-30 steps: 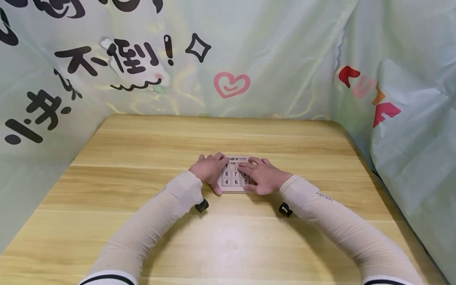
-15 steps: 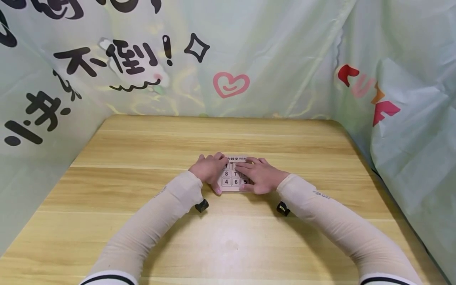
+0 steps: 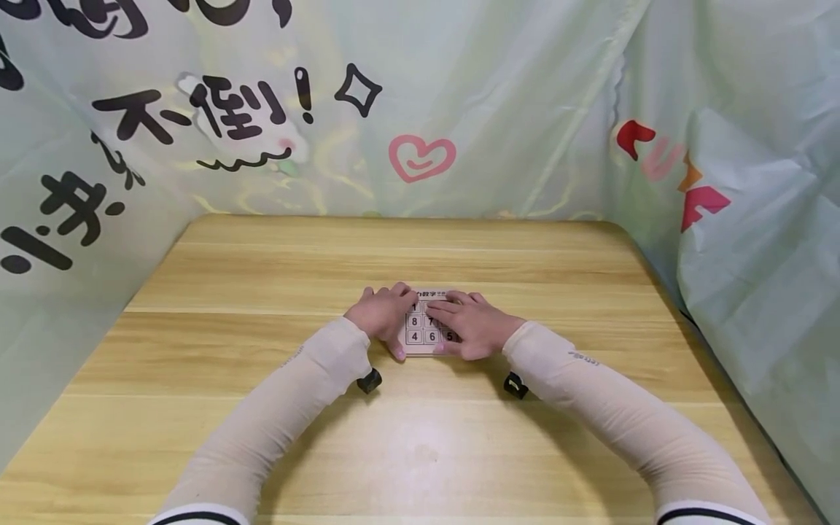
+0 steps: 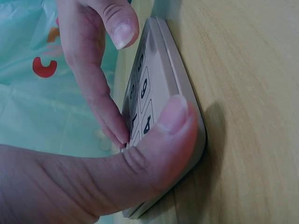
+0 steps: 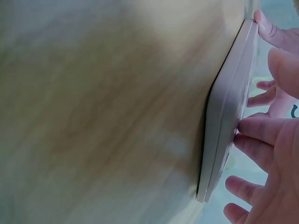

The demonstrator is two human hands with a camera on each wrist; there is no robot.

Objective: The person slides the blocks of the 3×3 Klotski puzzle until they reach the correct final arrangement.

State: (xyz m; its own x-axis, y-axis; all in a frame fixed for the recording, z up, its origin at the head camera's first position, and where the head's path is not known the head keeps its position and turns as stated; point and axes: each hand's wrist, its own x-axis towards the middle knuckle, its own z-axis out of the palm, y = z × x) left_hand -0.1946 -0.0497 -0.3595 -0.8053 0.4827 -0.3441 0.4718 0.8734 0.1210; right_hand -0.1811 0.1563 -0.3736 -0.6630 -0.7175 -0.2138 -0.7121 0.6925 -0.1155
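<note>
A pale sliding number puzzle (image 3: 422, 328) lies flat on the table, its tiles marked with black digits. My left hand (image 3: 382, 316) grips its left side, thumb at the near left corner and fingers at the far edge. In the left wrist view the left thumb (image 4: 149, 158) presses on the puzzle's frame (image 4: 163, 65). My right hand (image 3: 477, 328) reaches over the right part with fairly straight fingers, hiding several tiles. In the right wrist view two right fingertips (image 5: 247, 127) touch the top of the puzzle (image 5: 229, 102).
The wooden table (image 3: 420, 445) extends around the puzzle on all sides. A pale printed curtain (image 3: 512, 109) hangs behind it and along both sides. Black wrist devices (image 3: 370, 380) sit under the sleeve cuffs.
My right hand has slid left across the puzzle, its fingertips going from the upper right tiles toward the upper middle. The left hand keeps its grip. The head view has shifted slightly.
</note>
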